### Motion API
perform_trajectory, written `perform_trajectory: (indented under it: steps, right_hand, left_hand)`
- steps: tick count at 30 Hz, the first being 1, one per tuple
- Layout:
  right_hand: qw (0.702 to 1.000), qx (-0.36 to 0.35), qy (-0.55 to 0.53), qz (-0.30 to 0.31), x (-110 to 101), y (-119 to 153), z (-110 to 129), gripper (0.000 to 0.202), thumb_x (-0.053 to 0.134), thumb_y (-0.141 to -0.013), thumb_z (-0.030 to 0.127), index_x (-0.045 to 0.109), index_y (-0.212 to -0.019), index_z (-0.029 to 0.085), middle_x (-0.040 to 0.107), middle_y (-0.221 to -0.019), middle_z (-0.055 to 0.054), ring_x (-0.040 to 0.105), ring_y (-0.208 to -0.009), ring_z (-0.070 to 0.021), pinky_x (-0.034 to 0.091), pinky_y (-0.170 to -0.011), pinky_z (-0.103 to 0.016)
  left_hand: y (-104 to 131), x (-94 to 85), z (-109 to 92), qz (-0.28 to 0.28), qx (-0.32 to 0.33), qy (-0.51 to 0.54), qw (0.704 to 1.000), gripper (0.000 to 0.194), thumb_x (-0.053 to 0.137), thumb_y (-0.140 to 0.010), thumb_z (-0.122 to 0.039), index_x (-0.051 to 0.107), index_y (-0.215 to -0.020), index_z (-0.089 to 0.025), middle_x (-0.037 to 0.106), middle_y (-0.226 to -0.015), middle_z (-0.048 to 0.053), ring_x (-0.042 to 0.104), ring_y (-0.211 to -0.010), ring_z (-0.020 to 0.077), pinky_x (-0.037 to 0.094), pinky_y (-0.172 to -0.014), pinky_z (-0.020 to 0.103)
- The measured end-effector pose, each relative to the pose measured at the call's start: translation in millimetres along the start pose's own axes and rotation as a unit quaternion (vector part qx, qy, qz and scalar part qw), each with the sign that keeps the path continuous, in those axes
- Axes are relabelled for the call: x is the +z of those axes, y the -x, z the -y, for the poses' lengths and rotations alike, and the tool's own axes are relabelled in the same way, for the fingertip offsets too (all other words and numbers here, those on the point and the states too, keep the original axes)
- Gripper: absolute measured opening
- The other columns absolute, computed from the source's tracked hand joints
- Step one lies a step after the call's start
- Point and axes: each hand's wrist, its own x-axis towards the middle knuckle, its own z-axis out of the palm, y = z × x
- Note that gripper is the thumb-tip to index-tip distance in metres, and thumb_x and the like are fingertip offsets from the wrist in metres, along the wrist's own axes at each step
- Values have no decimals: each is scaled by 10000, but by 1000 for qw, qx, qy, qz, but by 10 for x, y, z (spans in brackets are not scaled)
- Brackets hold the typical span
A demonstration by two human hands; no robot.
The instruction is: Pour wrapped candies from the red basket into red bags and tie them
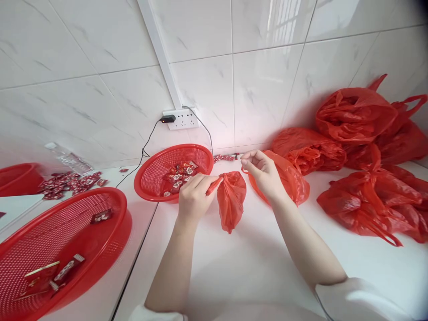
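A small red plastic bag (231,203), gathered and knotted at its top, hangs over the white table in front of me. My left hand (196,196) is closed round a twisted end of it, at the bag's upper left. To the right of the knot, my right hand (262,171) is raised with thumb and forefinger pinched on a thin red loop. Behind the right wrist a larger red bag (294,180) lies on the table. Just left of my left hand a red mesh basket (152,171) holds small red packets (177,177).
Several full red bags (354,117) are piled at the right by the tiled wall. At the left stands a larger red basket (115,203) with a few packets. Loose packets (63,183), a clear bottle (72,160) and a power strip (182,119) with cables are behind.
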Motion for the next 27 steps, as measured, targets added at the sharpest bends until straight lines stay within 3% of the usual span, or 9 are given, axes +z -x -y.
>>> perform_trajectory:
  steps: [3, 9, 12, 14, 17, 21, 24, 27]
  right_hand:
    - [999, 19, -4, 32, -58, 15, 55, 188, 580, -852, 379, 550, -886, 196, 550, -778, 2, 517, -706, -113, 448, -718, -279]
    - [970, -10, 201, 134, -49, 58, 23, 140, 608, -823, 332, 581, -851, 197, 627, -859, -23, 572, -786, -151, 449, -723, -304]
    - [957, -16, 249, 147, -10, 53, -45, 120, 538, -856, 298, 565, -794, 199, 635, -839, -23, 575, -787, -160, 449, -737, -327]
    - [965, 8, 212, 156, 6, 43, -72, 132, 509, -873, 313, 534, -809, 199, 630, -837, -26, 573, -780, -161, 452, -728, -331]
    - [982, 64, 58, 167, 8, 21, -78, 180, 553, -856, 361, 483, -830, 197, 590, -773, -10, 552, -709, -141, 447, -699, -315]
    - [970, 139, -136, 149, -20, -11, -54, 268, 656, -788, 381, 470, -885, 213, 471, -669, 50, 466, -583, -96, 403, -611, -266]
    - [968, 158, -155, 121, -63, -16, -16, 307, 692, -753, 398, 464, -862, 224, 337, -585, 88, 285, -456, -60, 269, -464, -224]
    - [980, 132, -84, 120, -149, 0, 47, 299, 684, -761, 413, 485, -874, 221, 309, -562, 90, 194, -450, -54, 152, -436, -222]
  left_hand:
    - [12, 34, 21, 11, -13, -10, 1000, 118, 568, -851, -207, 680, -821, -225, 695, -749, 29, 623, -713, 160, 467, -726, 279]
    - [6, 89, 32, 26, -20, -23, 999, 143, 554, -853, -234, 675, -778, -221, 693, -729, 35, 623, -706, 161, 453, -713, 274]
    - [-5, 89, 12, 69, -26, -15, 997, 175, 536, -861, -257, 675, -762, -219, 692, -730, 36, 622, -708, 162, 437, -701, 269]
    - [-19, 71, -6, 100, -38, -4, 994, 192, 525, -868, -281, 676, -768, -217, 691, -737, 36, 618, -709, 160, 426, -697, 265]
    - [-52, 14, -24, 120, -76, 30, 989, 203, 529, -871, -329, 669, -781, -213, 688, -756, 29, 600, -698, 149, 411, -685, 254]
    - [-100, -83, -15, 141, -116, 73, 981, 292, 540, -864, -379, 606, -654, -187, 597, -619, 4, 504, -585, 123, 372, -612, 248]
    - [-126, -157, 12, 170, -128, 108, 971, 366, 538, -864, -369, 524, -552, -179, 493, -528, -16, 422, -522, 107, 329, -558, 248]
    - [-138, -257, 54, 198, -137, 153, 958, 392, 539, -862, -342, 467, -514, -177, 449, -509, -25, 392, -504, 99, 305, -531, 250]
